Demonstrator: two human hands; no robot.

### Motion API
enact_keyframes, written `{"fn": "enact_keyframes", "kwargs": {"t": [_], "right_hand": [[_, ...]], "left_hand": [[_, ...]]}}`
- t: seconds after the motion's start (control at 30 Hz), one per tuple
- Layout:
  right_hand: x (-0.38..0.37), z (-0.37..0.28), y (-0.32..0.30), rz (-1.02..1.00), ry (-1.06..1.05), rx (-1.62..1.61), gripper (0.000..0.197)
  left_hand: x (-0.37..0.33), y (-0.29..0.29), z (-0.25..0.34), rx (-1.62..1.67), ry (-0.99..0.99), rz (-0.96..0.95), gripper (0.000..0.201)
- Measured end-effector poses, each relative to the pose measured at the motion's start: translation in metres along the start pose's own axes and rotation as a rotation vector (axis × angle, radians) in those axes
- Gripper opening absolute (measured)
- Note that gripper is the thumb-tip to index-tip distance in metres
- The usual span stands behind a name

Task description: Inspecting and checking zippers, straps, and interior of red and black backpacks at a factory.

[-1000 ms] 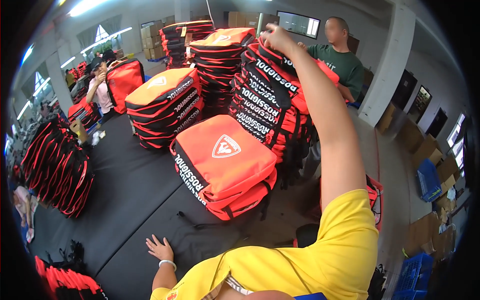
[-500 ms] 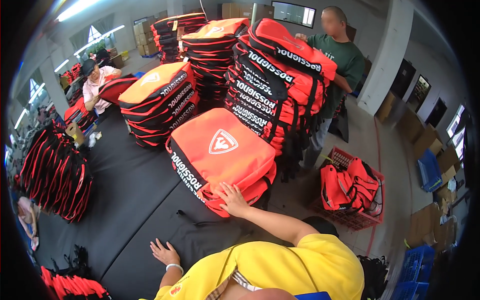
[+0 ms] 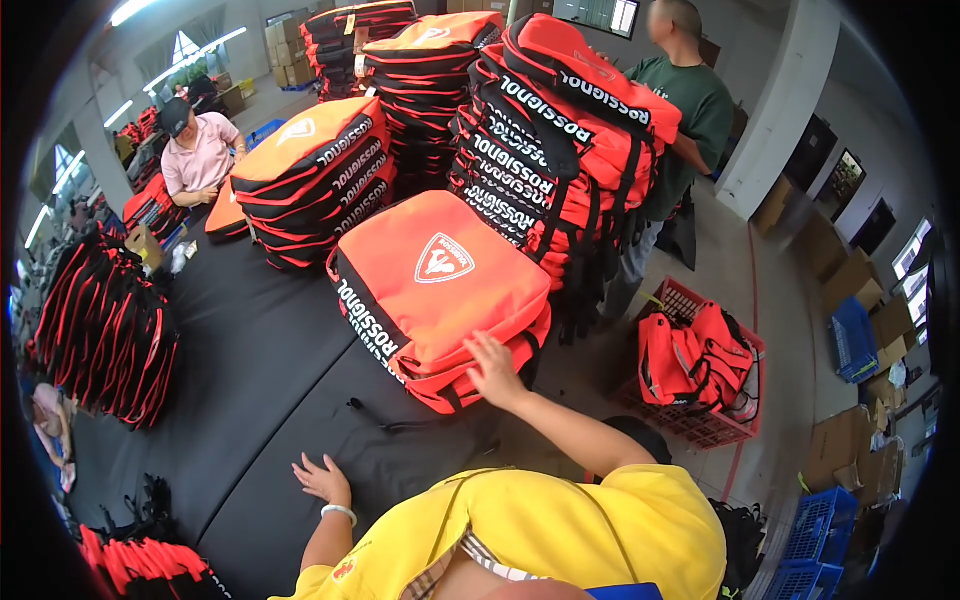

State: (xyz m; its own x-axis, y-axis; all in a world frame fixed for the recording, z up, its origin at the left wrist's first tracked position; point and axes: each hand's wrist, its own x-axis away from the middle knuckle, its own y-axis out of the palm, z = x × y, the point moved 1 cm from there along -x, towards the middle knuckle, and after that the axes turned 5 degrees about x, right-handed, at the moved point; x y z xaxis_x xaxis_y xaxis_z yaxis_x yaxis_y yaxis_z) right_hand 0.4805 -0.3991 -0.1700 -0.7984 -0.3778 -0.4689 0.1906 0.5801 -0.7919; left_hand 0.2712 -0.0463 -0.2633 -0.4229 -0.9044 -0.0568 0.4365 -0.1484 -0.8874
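Just in front of me lies a red and black backpack (image 3: 420, 285) with a white shield emblem on its top, resting flat, apparently on another like it. My right hand (image 3: 492, 370) touches its near right corner with spread fingers and grips nothing. Over the black table covering (image 3: 270, 400), to the left, my left hand (image 3: 323, 482) is open with its fingers apart; whether the palm rests on the cloth I cannot tell. A loose black strap (image 3: 400, 425) lies between the hand and the backpack.
Tall stacks of backpacks (image 3: 310, 185) rise behind, the highest stack (image 3: 540, 160) at right. Bundled red-edged pieces (image 3: 105, 330) stand at left. A red crate (image 3: 700, 425) holds more bags on the floor. One co-worker (image 3: 200, 150) stands far left, another (image 3: 680, 120) behind the highest stack.
My right hand has shifted slightly right and up along the backpack's corner. The far-left co-worker has lowered a bag onto the table. The view has tilted down a little.
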Motion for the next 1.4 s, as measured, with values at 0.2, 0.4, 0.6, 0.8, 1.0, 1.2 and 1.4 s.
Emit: {"fn": "enact_keyframes", "kwargs": {"t": [0.2,0.4,0.6,0.8,1.0,1.2,1.4], "right_hand": [[-0.004,0.086,-0.038,0.147,0.268,0.064,0.062],[-0.043,0.147,-0.041,0.239,0.386,0.05,0.065],[-0.081,0.187,-0.024,0.158,0.589,-0.093,0.076],[-0.102,0.19,-0.006,0.188,0.74,-0.265,0.084],[-0.092,0.157,-0.043,0.33,0.728,-0.293,0.068],[-0.053,0.17,0.008,0.021,0.675,-0.324,0.064],[-0.034,0.202,0.02,0.335,0.657,-0.545,0.031]], "left_hand": [[-0.008,0.014,0.113,0.717,0.528,-0.146,0.031],[-0.03,0.067,0.205,1.022,0.273,-0.57,0.04],[-0.049,0.091,0.25,1.124,-0.23,-0.965,0.045],[-0.063,0.11,0.261,1.21,-0.059,-0.696,0.021],[-0.008,0.008,0.268,1.259,0.136,-0.476,0.023],[0.016,0.089,0.173,0.81,-0.224,-0.512,0.055],[0.083,0.064,0.222,1.285,-0.318,-0.779,0.055]]}}
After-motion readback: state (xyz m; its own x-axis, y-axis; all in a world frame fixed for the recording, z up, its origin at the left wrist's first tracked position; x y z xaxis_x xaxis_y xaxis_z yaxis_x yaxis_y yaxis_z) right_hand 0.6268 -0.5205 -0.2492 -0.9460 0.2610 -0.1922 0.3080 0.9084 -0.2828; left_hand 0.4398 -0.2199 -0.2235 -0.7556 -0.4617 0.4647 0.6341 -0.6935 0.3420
